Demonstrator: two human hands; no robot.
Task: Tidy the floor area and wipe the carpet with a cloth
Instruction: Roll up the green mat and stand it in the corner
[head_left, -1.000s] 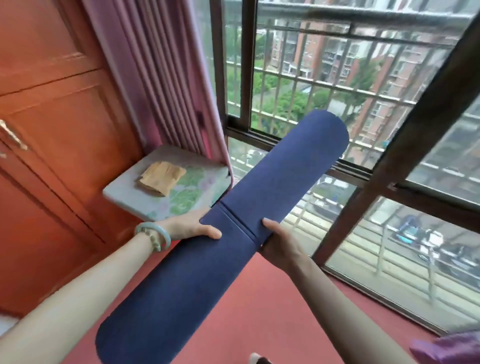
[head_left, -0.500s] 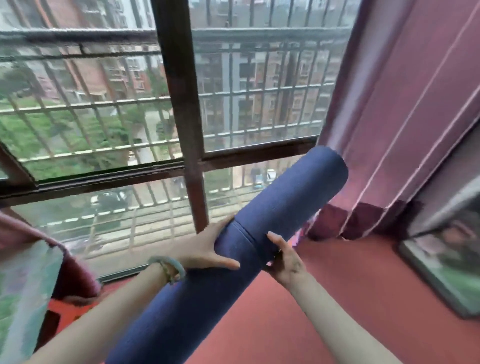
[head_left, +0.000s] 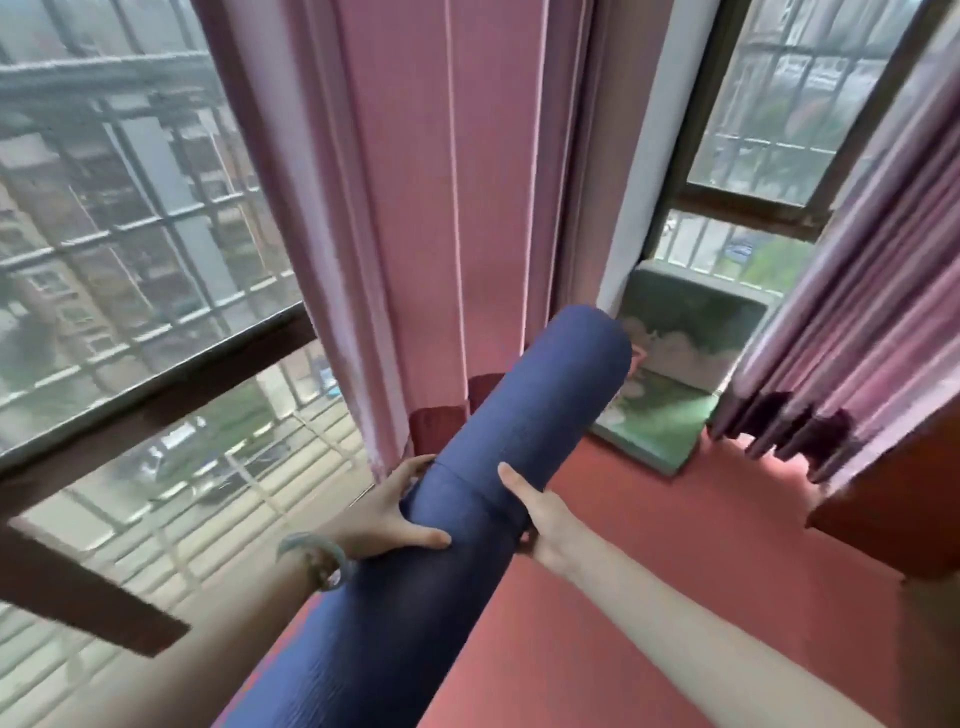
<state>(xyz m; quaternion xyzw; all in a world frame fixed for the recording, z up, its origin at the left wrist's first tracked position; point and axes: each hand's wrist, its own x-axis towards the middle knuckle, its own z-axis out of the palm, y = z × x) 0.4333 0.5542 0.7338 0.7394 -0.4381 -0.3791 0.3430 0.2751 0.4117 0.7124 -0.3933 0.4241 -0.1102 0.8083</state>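
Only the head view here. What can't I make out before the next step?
Head view:
Near end of the rolled blue mat: cut off by the bottom edge.
Fingers of the right hand: hidden under the mat, only the thumb shows.
Fingertips of the left hand: hidden behind the mat.
Print on the green cushion: blurred, left part hidden by the mat's far end.
The wiping cloth: not in view.

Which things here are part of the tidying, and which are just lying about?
Part of the job: the rolled blue mat, gripped by the left hand and the right hand; the red carpet.
Just there: the pink curtain, the green cushion in the corner, the barred window.
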